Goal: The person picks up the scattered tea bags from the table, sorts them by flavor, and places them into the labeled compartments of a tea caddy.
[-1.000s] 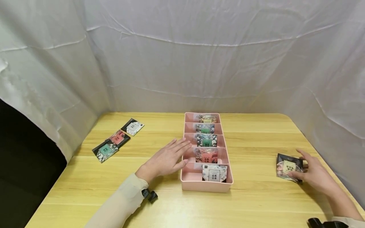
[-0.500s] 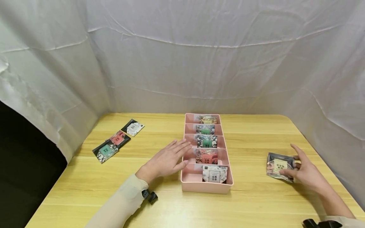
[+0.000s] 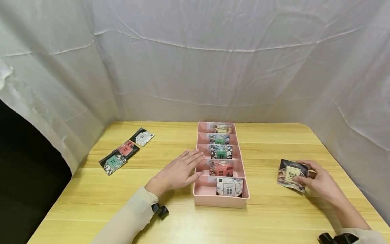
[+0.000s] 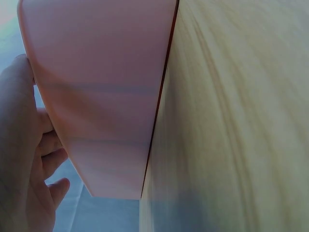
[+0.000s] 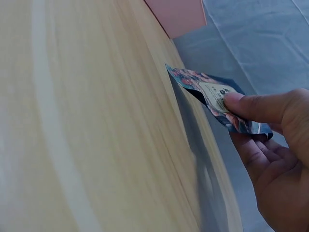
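Observation:
Between thumb and fingers my right hand point(image 3: 320, 181) pinches a tea sachet point(image 3: 286, 178) with a cream label, held just above the table right of the box. The right wrist view shows the same sachet point(image 5: 205, 92) tilted, the thumb on its printed face. My left hand point(image 3: 179, 169) rests with extended fingers on the left rim of a pink divided box point(image 3: 220, 201). In the left wrist view its fingers point(image 4: 50, 145) touch the box's upper edge. Each compartment holds a sachet: white point(image 3: 230, 187) in front, then red point(image 3: 220, 168), two green-labelled, and cream-labelled point(image 3: 222, 128) at the back.
On the left of the wooden table point(image 3: 161, 135) lie three sachets: white point(image 3: 142, 136), red point(image 3: 127, 149) and green-labelled point(image 3: 112, 163), the red and green ones overlapping. A grey-white cloth point(image 3: 207, 67) hangs behind and at both sides of the table.
My right hand has carried the cream-labelled sachet leftward toward the box and turned it somewhat. My left hand and the box have stayed in place.

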`<state>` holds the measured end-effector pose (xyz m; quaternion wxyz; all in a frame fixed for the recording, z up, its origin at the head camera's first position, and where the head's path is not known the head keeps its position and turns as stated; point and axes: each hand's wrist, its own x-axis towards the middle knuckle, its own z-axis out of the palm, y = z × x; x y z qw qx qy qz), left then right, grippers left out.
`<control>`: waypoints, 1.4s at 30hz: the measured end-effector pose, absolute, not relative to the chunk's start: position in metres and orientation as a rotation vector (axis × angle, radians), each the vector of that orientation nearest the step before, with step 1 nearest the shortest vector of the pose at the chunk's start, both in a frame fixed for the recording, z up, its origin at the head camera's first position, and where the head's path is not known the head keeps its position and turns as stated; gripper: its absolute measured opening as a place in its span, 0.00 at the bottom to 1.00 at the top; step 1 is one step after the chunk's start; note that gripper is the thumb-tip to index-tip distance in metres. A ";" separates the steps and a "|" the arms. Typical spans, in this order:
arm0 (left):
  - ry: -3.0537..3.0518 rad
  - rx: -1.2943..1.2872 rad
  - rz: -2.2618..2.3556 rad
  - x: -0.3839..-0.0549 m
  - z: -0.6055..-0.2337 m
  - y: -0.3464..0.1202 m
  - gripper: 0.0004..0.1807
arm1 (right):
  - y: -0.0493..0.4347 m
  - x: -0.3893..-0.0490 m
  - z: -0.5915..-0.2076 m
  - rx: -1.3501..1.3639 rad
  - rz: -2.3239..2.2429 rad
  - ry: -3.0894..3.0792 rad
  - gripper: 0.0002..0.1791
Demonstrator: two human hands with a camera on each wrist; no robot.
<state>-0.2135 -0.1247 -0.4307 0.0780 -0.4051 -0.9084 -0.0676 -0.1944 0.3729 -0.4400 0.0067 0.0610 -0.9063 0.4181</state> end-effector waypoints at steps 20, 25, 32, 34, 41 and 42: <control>-2.723 -1.210 -0.190 -0.214 -0.432 -0.125 0.36 | 0.356 -0.211 -0.424 0.228 1.133 -2.833 0.30; -2.723 -1.207 -0.195 -0.214 -0.431 -0.125 0.36 | 0.346 -0.216 -0.414 0.234 0.957 -2.858 0.25; -2.719 -1.209 -0.198 -0.214 -0.432 -0.125 0.35 | 0.329 -0.227 -0.404 0.308 1.089 -2.821 0.26; -2.719 -1.209 -0.198 -0.214 -0.432 -0.125 0.35 | 0.324 -0.230 -0.401 0.323 1.161 -2.813 0.25; -2.710 -1.213 -0.189 -0.214 -0.432 -0.125 0.35 | 0.308 -0.244 -0.389 0.331 1.098 -2.812 0.20; -2.712 -1.214 -0.192 -0.214 -0.432 -0.125 0.35 | 0.306 -0.247 -0.388 0.334 1.086 -2.813 0.20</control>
